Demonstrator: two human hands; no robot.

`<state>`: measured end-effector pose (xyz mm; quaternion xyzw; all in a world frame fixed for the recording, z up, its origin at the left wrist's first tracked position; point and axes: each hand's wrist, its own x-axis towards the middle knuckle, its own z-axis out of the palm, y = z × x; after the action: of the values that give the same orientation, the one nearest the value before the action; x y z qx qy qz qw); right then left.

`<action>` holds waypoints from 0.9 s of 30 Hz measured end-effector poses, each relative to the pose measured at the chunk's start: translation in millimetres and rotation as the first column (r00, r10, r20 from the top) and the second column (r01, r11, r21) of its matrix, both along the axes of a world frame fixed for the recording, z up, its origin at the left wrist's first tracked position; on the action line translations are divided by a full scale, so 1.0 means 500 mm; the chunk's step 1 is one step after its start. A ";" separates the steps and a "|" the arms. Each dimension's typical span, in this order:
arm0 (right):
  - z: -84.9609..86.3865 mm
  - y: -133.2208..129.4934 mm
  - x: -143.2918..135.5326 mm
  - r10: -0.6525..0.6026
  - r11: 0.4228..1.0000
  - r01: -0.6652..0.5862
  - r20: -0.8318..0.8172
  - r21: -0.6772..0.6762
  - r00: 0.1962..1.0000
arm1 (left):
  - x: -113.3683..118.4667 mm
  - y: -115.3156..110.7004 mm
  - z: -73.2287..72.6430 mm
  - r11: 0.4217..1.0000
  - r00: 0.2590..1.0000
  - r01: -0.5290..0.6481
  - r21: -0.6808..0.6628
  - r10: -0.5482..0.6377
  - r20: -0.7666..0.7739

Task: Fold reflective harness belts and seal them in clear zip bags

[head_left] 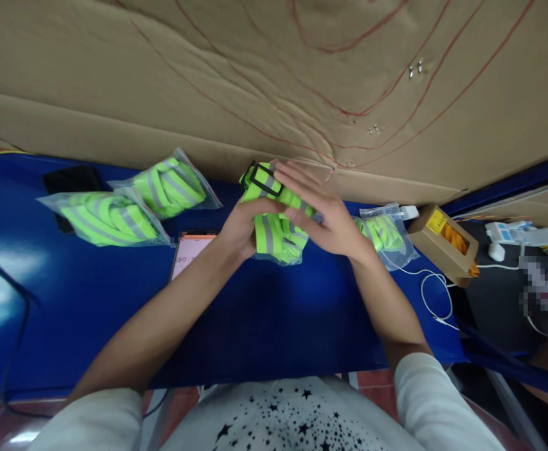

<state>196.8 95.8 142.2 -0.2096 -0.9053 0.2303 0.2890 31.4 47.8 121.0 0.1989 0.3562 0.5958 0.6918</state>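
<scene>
A bundled neon-green reflective strap (294,199) with grey stripes and a black plastic buckle is held between my two hands above the table. My left hand (248,224) grips its near left side, with the thumb across the front. My right hand (323,210) presses along its right side, fingers long and close together, thumb near the left one. Just below my hands lies a clear bag holding another green reflective strap (276,239), partly covered by them. The left fingertips are hidden behind the bundle.
Two bagged green straps (107,219) lie on the left by a dark flat object (71,180). A phone (191,250) is partly under my left forearm. Right of me are another bagged strap (381,232), a cardboard box (443,241) and a white cable (424,294). A brown panel (208,75) stands behind.
</scene>
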 end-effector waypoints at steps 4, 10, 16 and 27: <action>-0.017 0.019 0.011 -0.173 0.949 0.122 -0.157 -0.291 0.972 | -0.003 -0.006 0.003 0.996 0.997 0.044 0.074 -0.040 -0.064; -0.025 0.025 0.020 -0.200 0.919 0.162 -0.071 -0.359 0.977 | 0.001 0.001 -0.015 0.998 0.999 0.030 0.050 -0.028 -0.041; -0.053 0.016 -0.007 -0.305 0.949 0.312 -0.101 0.055 0.947 | 0.021 0.016 -0.038 0.998 0.986 -0.025 -0.056 0.033 0.161; -0.149 -0.015 -0.065 -0.324 0.945 0.323 -0.019 -0.042 0.946 | 0.042 -0.001 -0.047 0.978 0.990 -0.141 0.154 0.137 0.037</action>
<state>164.1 88.5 67.6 -0.3579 -0.8503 0.1996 0.3301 52.2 47.1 97.5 0.2193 0.3125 0.6714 0.6352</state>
